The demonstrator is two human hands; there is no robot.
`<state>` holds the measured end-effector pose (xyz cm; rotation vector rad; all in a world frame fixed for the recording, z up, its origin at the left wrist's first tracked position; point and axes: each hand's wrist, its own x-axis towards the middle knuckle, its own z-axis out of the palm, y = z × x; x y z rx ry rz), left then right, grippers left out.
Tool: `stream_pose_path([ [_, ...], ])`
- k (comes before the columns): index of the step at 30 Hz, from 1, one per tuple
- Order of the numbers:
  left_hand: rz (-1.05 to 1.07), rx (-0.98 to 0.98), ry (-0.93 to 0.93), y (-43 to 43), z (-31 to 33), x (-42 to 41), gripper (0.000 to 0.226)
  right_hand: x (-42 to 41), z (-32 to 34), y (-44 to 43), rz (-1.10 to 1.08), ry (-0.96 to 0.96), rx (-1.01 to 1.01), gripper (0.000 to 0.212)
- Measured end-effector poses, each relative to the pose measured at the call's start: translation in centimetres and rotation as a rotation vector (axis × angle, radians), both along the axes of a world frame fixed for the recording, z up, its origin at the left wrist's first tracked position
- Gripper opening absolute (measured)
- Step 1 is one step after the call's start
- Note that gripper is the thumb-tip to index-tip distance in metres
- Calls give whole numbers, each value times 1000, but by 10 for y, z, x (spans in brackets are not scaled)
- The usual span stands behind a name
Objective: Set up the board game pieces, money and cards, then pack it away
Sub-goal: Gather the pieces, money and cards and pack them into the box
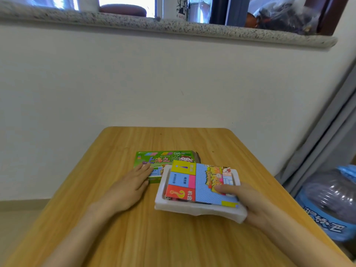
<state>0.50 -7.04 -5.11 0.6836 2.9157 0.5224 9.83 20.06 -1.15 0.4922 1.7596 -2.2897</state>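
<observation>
A green game box (pixel 154 160) lies flat on the wooden table (pixel 134 237). My left hand (pixel 129 186) rests on its near left part with the fingers straight. A white foam tray (pixel 192 208) is held just right of the box, tilted a little above the tabletop. On it lies the folded colourful game board (pixel 194 185). My right hand (pixel 248 204) grips the tray's right end, thumb pressed on the board and fingers under the tray. What lies in the tray beneath the board is mostly hidden.
The table stands against a white wall (pixel 154 83) under a stone window sill (pixel 173 26). A large blue water bottle (pixel 327 205) stands on the floor to the right of the table, beside a grey curtain (pixel 331 120).
</observation>
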Motion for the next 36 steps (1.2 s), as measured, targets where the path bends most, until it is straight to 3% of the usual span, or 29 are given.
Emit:
stream_pose_path([
  [5, -75, -104, -80, -10, 18, -1, 48, 2, 17, 19, -79, 6, -83, 20],
  [10, 3, -137, -93, -27, 40, 4, 34, -1, 32, 33, -143, 47, -100, 30],
  [13, 171, -37, 5, -31, 45, 4, 16, -4, 33, 37, -148, 26, -95, 22],
  [16, 281, -95, 264, -22, 34, 5, 24, -10, 29, 35, -146, -5, -102, 11],
  [19, 76, 3, 491, 3, 15, 10, 31, -17, 24, 32, -150, -31, -113, 13],
  [21, -163, 14, 569, 23, 12, 19, 42, -22, 23, 29, -157, -45, -121, 11],
  [24, -397, -38, 630, 49, -2, 31, 39, -29, 22, 25, -164, -67, -148, 7],
  [30, -449, -116, 563, 75, -25, 45, 43, -47, 14, 6, -140, -67, -180, 4],
  [36, -450, -72, 539, 74, -22, 48, 36, -56, -7, -15, -75, -118, -200, 9],
])
